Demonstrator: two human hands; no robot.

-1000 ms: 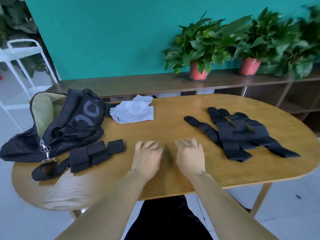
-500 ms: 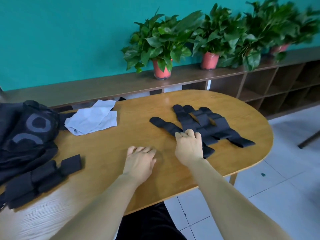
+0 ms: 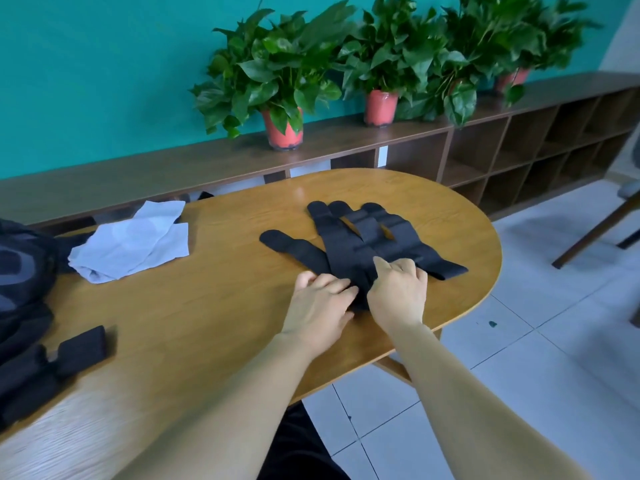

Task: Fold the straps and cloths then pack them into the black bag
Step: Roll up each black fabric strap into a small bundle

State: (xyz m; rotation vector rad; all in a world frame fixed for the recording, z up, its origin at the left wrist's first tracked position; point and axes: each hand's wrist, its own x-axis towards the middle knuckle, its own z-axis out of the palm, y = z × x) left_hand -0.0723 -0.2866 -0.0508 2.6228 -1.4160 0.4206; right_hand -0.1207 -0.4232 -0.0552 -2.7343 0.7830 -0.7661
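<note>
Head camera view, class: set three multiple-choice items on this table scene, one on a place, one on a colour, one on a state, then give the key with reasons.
1. Where does the pale cloth lie on the table?
A. To the left of the black straps
B. On top of the black straps
C. Under the hands

2. What colour are the plant pots on the shelf?
A. Blue
B. Red
C. White

3. What are the hands doing?
A. Both rest flat on bare wood
B. Both touch the black straps
C. One lifts the pale cloth

Key: 1 A, the cloth sits apart, left of the black straps. 2 B, each visible pot is red. 3 B, the left hand and right hand meet at the near end of the straps, fingers on the fabric.
</note>
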